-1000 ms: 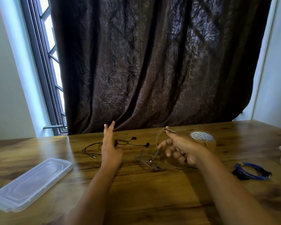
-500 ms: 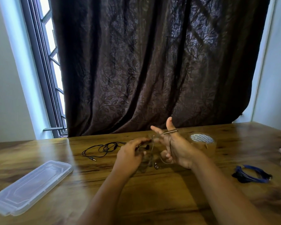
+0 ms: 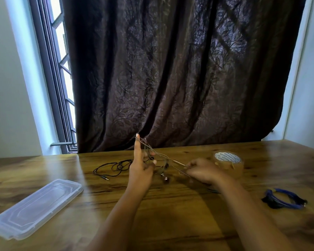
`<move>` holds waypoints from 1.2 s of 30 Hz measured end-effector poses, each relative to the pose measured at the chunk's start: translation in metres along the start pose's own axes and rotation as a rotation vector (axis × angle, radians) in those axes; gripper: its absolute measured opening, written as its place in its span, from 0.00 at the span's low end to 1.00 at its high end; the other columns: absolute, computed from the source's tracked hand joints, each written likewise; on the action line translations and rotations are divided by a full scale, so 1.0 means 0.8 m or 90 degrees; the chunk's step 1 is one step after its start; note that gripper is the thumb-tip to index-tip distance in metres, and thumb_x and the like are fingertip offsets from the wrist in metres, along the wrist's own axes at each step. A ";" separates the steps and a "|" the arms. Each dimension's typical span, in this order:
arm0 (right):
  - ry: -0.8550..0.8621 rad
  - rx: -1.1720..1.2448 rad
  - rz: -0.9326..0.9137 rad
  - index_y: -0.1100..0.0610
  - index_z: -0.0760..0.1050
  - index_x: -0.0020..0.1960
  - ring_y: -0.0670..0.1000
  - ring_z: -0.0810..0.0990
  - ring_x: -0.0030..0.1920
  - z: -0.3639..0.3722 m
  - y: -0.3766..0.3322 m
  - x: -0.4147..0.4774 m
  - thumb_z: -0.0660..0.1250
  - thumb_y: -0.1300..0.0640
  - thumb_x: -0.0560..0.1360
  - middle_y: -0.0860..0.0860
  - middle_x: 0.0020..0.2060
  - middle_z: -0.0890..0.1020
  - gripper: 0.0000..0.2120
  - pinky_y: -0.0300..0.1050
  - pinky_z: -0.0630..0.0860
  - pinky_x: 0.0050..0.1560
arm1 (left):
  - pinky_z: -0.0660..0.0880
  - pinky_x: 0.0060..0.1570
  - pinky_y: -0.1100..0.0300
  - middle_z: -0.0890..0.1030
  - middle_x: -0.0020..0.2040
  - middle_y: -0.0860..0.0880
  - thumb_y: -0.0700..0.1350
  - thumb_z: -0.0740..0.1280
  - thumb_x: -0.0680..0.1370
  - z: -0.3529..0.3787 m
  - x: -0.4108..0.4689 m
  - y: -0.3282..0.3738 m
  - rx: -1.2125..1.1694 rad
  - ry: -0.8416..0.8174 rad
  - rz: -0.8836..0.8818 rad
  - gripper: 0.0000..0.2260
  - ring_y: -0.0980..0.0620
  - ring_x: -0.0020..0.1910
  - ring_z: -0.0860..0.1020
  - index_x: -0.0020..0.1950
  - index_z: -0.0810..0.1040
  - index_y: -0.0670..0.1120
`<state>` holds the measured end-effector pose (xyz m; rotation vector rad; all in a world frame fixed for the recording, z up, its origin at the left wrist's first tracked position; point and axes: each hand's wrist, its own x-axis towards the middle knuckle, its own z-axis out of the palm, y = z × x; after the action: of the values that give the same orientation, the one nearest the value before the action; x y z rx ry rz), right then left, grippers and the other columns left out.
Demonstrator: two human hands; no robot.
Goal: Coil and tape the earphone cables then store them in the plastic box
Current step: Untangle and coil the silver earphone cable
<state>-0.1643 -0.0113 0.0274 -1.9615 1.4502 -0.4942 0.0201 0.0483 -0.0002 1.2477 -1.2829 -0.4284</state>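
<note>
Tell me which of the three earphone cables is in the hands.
The pale silvery cable, stretched between the left hand and the right hand. The black cable and the blue cable lie on the table.

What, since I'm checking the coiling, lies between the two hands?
In the head view, a thin earphone cable runs taut from the raised left hand to the right hand, its earbuds dangling below.

table [image 3: 170, 214] glossy wood | lid [image 3: 36, 207] clear plastic | curtain [image 3: 170, 69] patterned cloth
</note>
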 end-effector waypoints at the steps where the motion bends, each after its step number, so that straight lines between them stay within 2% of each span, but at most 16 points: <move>1: 0.026 -0.013 0.001 0.50 0.77 0.52 0.48 0.77 0.47 0.000 0.001 0.002 0.72 0.47 0.71 0.49 0.47 0.81 0.12 0.42 0.74 0.48 | 0.73 0.32 0.70 0.76 0.58 0.54 0.37 0.69 0.75 0.002 0.001 0.002 -0.004 0.020 0.008 0.44 0.63 0.31 0.74 0.72 0.43 0.68; 3: 0.049 -0.076 0.014 0.48 0.75 0.56 0.48 0.72 0.49 -0.001 0.000 0.000 0.74 0.49 0.69 0.47 0.50 0.75 0.17 0.42 0.70 0.49 | 0.78 0.45 0.64 0.70 0.68 0.52 0.40 0.75 0.70 0.001 0.003 0.003 0.001 0.046 0.032 0.50 0.56 0.45 0.80 0.72 0.41 0.69; 4: 0.047 -0.104 0.021 0.48 0.74 0.59 0.48 0.71 0.50 -0.002 -0.001 -0.003 0.74 0.49 0.69 0.48 0.52 0.74 0.20 0.42 0.70 0.50 | 0.79 0.52 0.55 0.65 0.72 0.52 0.40 0.76 0.68 0.001 0.005 0.000 0.009 0.034 0.035 0.53 0.47 0.54 0.79 0.71 0.39 0.72; 5: 0.041 -0.123 0.022 0.47 0.73 0.61 0.49 0.72 0.52 -0.001 -0.001 -0.004 0.75 0.49 0.68 0.48 0.55 0.75 0.23 0.42 0.71 0.52 | 0.78 0.54 0.50 0.62 0.73 0.53 0.39 0.77 0.67 0.001 0.005 -0.001 0.005 0.017 0.036 0.56 0.41 0.59 0.77 0.69 0.38 0.74; 7: 0.016 -0.148 0.007 0.46 0.68 0.68 0.51 0.74 0.58 0.000 -0.004 -0.005 0.75 0.50 0.67 0.49 0.62 0.74 0.31 0.45 0.74 0.57 | 0.79 0.48 0.60 0.65 0.70 0.55 0.37 0.76 0.68 0.003 0.003 -0.004 -0.004 -0.014 0.032 0.54 0.49 0.52 0.81 0.72 0.39 0.69; 9: -0.034 -0.095 -0.054 0.43 0.63 0.71 0.51 0.75 0.58 -0.001 -0.007 -0.008 0.71 0.60 0.70 0.50 0.65 0.71 0.34 0.46 0.76 0.53 | 0.75 0.40 0.70 0.77 0.60 0.54 0.37 0.75 0.69 0.006 0.001 -0.002 0.008 -0.012 0.023 0.47 0.60 0.41 0.79 0.77 0.50 0.60; 12: -0.043 0.157 -0.196 0.42 0.68 0.67 0.51 0.75 0.58 0.002 -0.021 -0.014 0.61 0.70 0.74 0.45 0.61 0.72 0.29 0.46 0.75 0.52 | 0.76 0.41 0.69 0.80 0.48 0.52 0.36 0.75 0.68 0.004 0.001 0.000 -0.009 0.001 0.011 0.39 0.60 0.43 0.79 0.73 0.62 0.57; 15: 0.049 0.300 -0.316 0.43 0.76 0.56 0.44 0.76 0.52 0.012 -0.040 -0.016 0.62 0.65 0.77 0.44 0.52 0.77 0.18 0.37 0.72 0.47 | 0.76 0.45 0.66 0.77 0.46 0.52 0.39 0.78 0.66 0.006 0.000 0.002 0.055 -0.005 0.048 0.37 0.58 0.45 0.77 0.70 0.66 0.57; 17: 0.070 0.253 -0.364 0.45 0.77 0.54 0.43 0.78 0.46 0.024 -0.046 -0.018 0.67 0.58 0.76 0.45 0.47 0.79 0.10 0.36 0.75 0.44 | 0.77 0.47 0.65 0.78 0.47 0.51 0.37 0.77 0.66 0.009 -0.002 0.003 0.048 -0.029 0.060 0.37 0.59 0.45 0.79 0.70 0.66 0.56; 20: 0.173 0.097 -0.403 0.48 0.77 0.56 0.44 0.78 0.40 0.038 -0.043 -0.016 0.72 0.54 0.73 0.46 0.46 0.78 0.13 0.34 0.75 0.39 | 0.74 0.42 0.72 0.79 0.48 0.54 0.35 0.75 0.68 0.012 -0.004 0.011 0.061 -0.060 0.070 0.38 0.66 0.44 0.78 0.72 0.62 0.55; 23: 0.227 0.102 -0.386 0.49 0.76 0.61 0.40 0.75 0.38 0.040 -0.039 -0.009 0.70 0.56 0.74 0.46 0.46 0.79 0.15 0.29 0.70 0.35 | 0.73 0.36 0.72 0.78 0.47 0.54 0.32 0.73 0.68 0.013 -0.006 0.018 0.039 -0.094 0.080 0.42 0.66 0.37 0.78 0.74 0.57 0.57; 26: 0.238 0.126 -0.364 0.53 0.80 0.56 0.39 0.77 0.41 0.037 -0.032 -0.001 0.66 0.59 0.77 0.46 0.47 0.82 0.09 0.26 0.71 0.40 | 0.73 0.33 0.68 0.75 0.46 0.49 0.32 0.72 0.70 0.014 -0.006 0.018 -0.017 -0.139 0.066 0.42 0.62 0.32 0.77 0.74 0.56 0.59; 29: 0.235 0.255 -0.323 0.52 0.80 0.51 0.42 0.79 0.40 0.034 -0.029 0.003 0.63 0.62 0.78 0.47 0.45 0.82 0.09 0.34 0.75 0.42 | 0.74 0.29 0.63 0.73 0.44 0.48 0.33 0.68 0.74 0.014 -0.003 0.018 -0.137 -0.136 0.001 0.29 0.58 0.31 0.75 0.69 0.67 0.59; 31: 0.165 0.399 -0.281 0.54 0.79 0.50 0.40 0.77 0.34 0.029 -0.029 0.002 0.60 0.65 0.79 0.49 0.47 0.82 0.11 0.33 0.75 0.38 | 0.76 0.29 0.61 0.74 0.40 0.51 0.33 0.63 0.77 0.011 0.000 0.020 -0.212 -0.114 -0.051 0.22 0.57 0.34 0.75 0.64 0.73 0.54; 33: 0.097 0.464 -0.258 0.56 0.79 0.50 0.41 0.77 0.35 0.026 -0.031 -0.002 0.58 0.67 0.80 0.50 0.47 0.82 0.12 0.32 0.75 0.38 | 0.78 0.33 0.58 0.76 0.36 0.55 0.33 0.63 0.77 0.007 0.001 0.019 -0.246 -0.103 -0.076 0.18 0.56 0.38 0.77 0.59 0.78 0.54; 36: 0.049 0.543 -0.231 0.57 0.79 0.45 0.43 0.77 0.35 0.023 -0.034 -0.007 0.57 0.69 0.79 0.50 0.42 0.82 0.14 0.34 0.73 0.37 | 0.78 0.35 0.60 0.82 0.42 0.55 0.33 0.65 0.76 0.004 -0.001 0.022 -0.224 -0.099 -0.087 0.14 0.57 0.38 0.80 0.53 0.81 0.51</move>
<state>-0.1348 0.0040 0.0331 -1.4859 0.7075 -1.1381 0.0105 0.0533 0.0137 1.0194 -1.1917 -0.8262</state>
